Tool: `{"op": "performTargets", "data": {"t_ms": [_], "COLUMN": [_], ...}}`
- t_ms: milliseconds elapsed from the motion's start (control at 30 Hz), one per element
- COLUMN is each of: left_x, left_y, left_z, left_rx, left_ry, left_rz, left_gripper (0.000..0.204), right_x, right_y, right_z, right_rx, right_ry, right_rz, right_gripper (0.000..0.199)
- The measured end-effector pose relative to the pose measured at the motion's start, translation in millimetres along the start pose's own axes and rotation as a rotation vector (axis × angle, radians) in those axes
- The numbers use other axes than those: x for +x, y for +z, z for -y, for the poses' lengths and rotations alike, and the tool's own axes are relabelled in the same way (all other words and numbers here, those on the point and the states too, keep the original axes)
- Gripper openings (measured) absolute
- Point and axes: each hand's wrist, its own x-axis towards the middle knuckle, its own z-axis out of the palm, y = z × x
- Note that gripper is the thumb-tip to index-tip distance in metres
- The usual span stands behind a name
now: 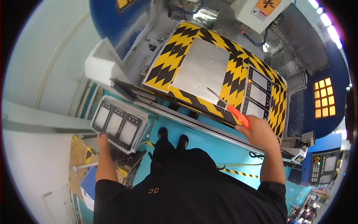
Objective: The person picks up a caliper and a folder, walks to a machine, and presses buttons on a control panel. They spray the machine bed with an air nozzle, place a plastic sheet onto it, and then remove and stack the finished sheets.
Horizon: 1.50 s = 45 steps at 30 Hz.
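My right hand (260,131) is closed round the orange handle of a screwdriver (238,116). Its thin metal shaft points up and left, over the flat metal plate (205,67) on the machine bed. My left hand (102,140) pinches the near edge of a dark-framed panel with three pale windows (118,129), on top of a stack of similar sheets to the left. Just beyond my right hand, another dark-framed panel (257,93) with pale windows lies on the bed.
Yellow-and-black striped tape covers the machine bed (164,71). A white machine head (259,15) hangs above its far side. A metal rail (186,121) runs along the bed's front. A control panel (325,168) stands at the right, a yellowish cart (79,151) at the left.
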Motion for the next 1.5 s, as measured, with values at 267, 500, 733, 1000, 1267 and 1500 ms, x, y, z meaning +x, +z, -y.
{"op": "performTargets", "data": {"t_ms": [267,500,733,1000,1267,1500], "left_x": [134,126,115,121,130,111], "left_y": [-34,-42,-29,-30,-37,-31], "left_z": [15,-17,-42,-30,-13,-24], "left_rx": [0.316,0.391,0.453,0.402,0.153,0.204], "left_ry": [0.079,-0.119,-0.236,-0.264,-0.321,-0.237], "left_rz": [0.038,0.131,0.016,-0.046,0.041,-0.178], "left_gripper": [0.060,0.053,0.057,0.057,0.061,0.087], "right_x": [48,4,75,207,255,122], "right_y": [29,16,3,64,34,53], "right_z": [59,34,-36,24,-25,66], "right_rx": [-0.226,-0.256,-0.129,0.034,0.345,-0.235], "right_ry": [-0.152,0.165,0.394,0.219,0.592,0.013], "right_rz": [0.029,0.124,0.074,-0.039,-0.016,-0.030], "right_gripper": [0.041,0.038,0.047,0.055,0.062,0.041]}}
